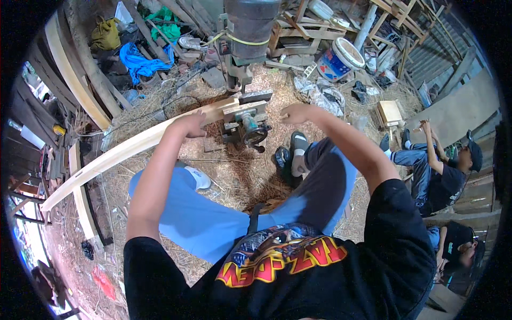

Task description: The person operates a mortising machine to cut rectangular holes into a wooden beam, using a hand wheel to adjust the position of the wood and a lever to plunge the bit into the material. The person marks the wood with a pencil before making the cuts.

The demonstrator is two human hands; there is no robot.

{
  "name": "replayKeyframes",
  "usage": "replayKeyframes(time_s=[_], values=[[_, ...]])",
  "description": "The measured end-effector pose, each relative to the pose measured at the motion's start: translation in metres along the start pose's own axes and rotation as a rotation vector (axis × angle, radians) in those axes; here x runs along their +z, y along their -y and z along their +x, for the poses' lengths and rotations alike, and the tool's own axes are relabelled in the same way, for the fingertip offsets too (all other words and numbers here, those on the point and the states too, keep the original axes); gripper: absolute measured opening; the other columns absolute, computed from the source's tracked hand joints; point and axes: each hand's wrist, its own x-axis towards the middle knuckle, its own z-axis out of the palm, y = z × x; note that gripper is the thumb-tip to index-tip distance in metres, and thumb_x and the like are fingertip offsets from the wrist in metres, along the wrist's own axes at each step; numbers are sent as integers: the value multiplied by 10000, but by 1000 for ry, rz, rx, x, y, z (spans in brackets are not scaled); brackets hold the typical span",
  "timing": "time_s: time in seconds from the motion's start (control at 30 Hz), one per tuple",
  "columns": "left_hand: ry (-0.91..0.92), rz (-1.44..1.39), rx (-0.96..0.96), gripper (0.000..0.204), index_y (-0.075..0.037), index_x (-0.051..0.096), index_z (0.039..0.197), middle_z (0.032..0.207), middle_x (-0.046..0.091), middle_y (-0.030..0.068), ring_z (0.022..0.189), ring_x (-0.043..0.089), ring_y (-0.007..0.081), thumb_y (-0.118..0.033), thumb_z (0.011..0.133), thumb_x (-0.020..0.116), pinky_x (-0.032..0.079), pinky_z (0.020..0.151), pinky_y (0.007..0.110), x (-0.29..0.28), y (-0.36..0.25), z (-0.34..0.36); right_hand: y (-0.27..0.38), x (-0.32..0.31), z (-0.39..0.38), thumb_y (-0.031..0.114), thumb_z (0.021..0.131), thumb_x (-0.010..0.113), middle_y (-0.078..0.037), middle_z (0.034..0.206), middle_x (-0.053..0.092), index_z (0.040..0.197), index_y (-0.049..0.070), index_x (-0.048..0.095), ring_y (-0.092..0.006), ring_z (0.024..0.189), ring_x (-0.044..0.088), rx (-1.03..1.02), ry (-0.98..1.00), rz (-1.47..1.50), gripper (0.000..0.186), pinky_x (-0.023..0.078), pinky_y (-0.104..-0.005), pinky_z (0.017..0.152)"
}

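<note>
A long pale wooden beam (130,145) reached a green metal vise (249,125).
Left grip (189,125) lay loosely spread over it; right grip (296,113) hovered half-curled, empty.

An open gap separates the right hand (297,113) from the handwheel (257,136); the long plank (133,141) crosses before the left hand (189,125).

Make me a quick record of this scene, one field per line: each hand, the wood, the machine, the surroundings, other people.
Left hand: left hand at the long pale beam, fingers spread
Right hand: right hand beside the machine, no object visible in it
Wood: beam reaches the machine's vise; clamping unclear
Machine: vise with dark handwheel
Surroundings: bucket, blue cloth, shavings
People: two, right side
</note>
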Motion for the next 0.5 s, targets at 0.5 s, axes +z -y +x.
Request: replayKeyframes(time_s=[0.5], values=[[252, -76, -314, 343, -23, 716, 1108, 1066, 729, 161, 977, 711, 330, -158, 797, 662, 571, 836, 432, -25, -45, 77, -33, 25, 129, 125, 854, 581, -217, 1099, 654, 1202, 37, 580, -400, 1054, 637, 213, -472, 167, 359, 525, -499, 867]])
